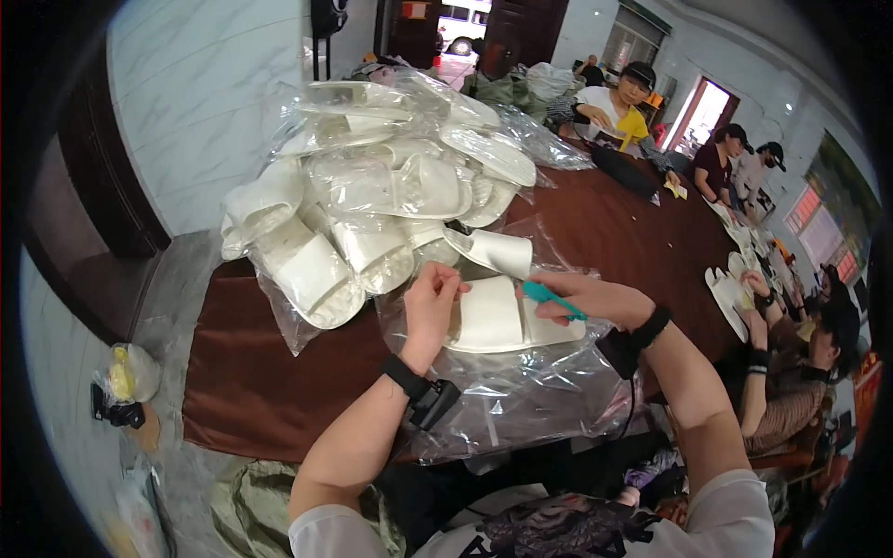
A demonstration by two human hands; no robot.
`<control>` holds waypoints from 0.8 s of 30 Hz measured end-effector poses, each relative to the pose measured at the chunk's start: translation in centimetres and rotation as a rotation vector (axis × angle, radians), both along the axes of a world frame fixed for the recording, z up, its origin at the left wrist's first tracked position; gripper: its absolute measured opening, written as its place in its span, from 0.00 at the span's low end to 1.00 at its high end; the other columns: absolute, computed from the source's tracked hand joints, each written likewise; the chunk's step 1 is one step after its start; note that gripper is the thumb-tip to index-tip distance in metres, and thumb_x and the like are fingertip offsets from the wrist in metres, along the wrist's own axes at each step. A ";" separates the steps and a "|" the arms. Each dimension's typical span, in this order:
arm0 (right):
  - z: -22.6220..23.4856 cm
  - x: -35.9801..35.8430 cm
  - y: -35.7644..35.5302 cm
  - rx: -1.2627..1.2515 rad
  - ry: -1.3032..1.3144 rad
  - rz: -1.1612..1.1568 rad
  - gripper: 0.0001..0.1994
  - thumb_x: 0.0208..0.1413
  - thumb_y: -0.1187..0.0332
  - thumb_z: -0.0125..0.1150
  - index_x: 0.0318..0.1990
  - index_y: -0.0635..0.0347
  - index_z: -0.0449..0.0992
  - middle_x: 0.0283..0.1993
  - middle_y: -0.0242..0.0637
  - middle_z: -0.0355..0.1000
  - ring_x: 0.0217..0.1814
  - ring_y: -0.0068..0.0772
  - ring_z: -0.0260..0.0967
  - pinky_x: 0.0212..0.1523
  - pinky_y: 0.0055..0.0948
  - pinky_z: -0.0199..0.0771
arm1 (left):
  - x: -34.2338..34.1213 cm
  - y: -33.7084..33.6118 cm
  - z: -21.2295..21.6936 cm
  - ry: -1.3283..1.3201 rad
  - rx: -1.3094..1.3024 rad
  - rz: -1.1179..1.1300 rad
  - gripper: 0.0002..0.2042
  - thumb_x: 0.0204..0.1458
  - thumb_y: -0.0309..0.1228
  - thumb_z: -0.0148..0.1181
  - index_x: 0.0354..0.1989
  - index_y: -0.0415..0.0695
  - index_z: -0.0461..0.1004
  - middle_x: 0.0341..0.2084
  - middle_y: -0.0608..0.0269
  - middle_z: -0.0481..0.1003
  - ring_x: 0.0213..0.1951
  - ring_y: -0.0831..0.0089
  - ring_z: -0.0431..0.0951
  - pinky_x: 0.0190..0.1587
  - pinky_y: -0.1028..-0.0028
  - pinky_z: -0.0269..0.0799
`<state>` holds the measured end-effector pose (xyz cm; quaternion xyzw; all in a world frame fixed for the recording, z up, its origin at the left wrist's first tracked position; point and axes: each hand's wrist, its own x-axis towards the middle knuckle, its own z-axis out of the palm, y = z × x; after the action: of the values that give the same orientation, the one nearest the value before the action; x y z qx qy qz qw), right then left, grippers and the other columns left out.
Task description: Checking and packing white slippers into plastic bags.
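A pair of white slippers (490,314) lies in front of me, on or in clear plastic. My left hand (432,305) is closed in a pinch at the left end of the pair; what its fingertips hold, if anything, is too small to tell. My right hand (595,302) grips a slim teal tool (549,299), perhaps snips, over the right part of the slippers. Just behind them rests another white slipper (502,251). A clear plastic bag (521,400) spreads towards me over the table's near edge.
A tall heap of bagged white slippers (381,186) fills the left back of the brown-covered table (251,372). A dark pouch (623,175) lies farther back. Several people work along the right side, one handling slippers (726,299). Bags (130,372) stand on the floor at left.
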<state>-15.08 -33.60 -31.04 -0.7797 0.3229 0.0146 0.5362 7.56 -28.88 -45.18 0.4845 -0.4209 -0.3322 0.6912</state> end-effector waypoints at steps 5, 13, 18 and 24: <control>0.0 2.3 -1.4 0.084 0.140 -0.078 0.19 0.65 0.52 0.55 0.51 0.59 0.73 0.29 0.24 0.62 0.27 0.14 0.58 0.29 0.17 0.59 | -0.5 -0.2 0.0 -0.028 -0.031 0.004 0.01 0.58 0.20 0.56 0.36 0.38 0.71 0.25 0.63 0.78 0.30 0.78 0.81 0.32 0.78 0.74; 0.1 4.3 -2.6 0.019 0.118 -0.059 0.18 0.65 0.55 0.57 0.50 0.61 0.75 0.25 0.23 0.62 0.24 0.14 0.58 0.27 0.18 0.59 | -0.2 0.0 -0.1 -0.092 -0.037 -0.008 0.01 0.58 0.20 0.56 0.36 0.38 0.71 0.25 0.62 0.78 0.28 0.79 0.79 0.32 0.77 0.73; 0.0 -0.2 -2.8 -0.207 -0.234 -0.143 0.18 0.62 0.62 0.61 0.53 0.65 0.74 0.28 0.25 0.68 0.29 0.16 0.64 0.31 0.20 0.65 | 0.2 0.2 0.7 -0.123 -0.007 0.072 0.01 0.59 0.21 0.55 0.37 0.38 0.71 0.23 0.63 0.78 0.27 0.79 0.76 0.33 0.77 0.71; -4.8 -12.7 -5.6 -0.919 0.159 -0.531 0.19 0.56 0.65 0.64 0.54 0.60 0.73 0.47 0.46 0.76 0.46 0.48 0.76 0.45 0.38 0.74 | 2.1 1.2 3.3 -0.067 -0.136 0.418 0.03 0.62 0.25 0.53 0.39 0.39 0.71 0.27 0.64 0.76 0.32 0.79 0.75 0.37 0.76 0.69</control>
<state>-27.81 -39.17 -35.89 -0.8221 0.5217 -0.2055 0.0987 9.64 -27.67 -41.92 0.5243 -0.3552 -0.1363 0.7618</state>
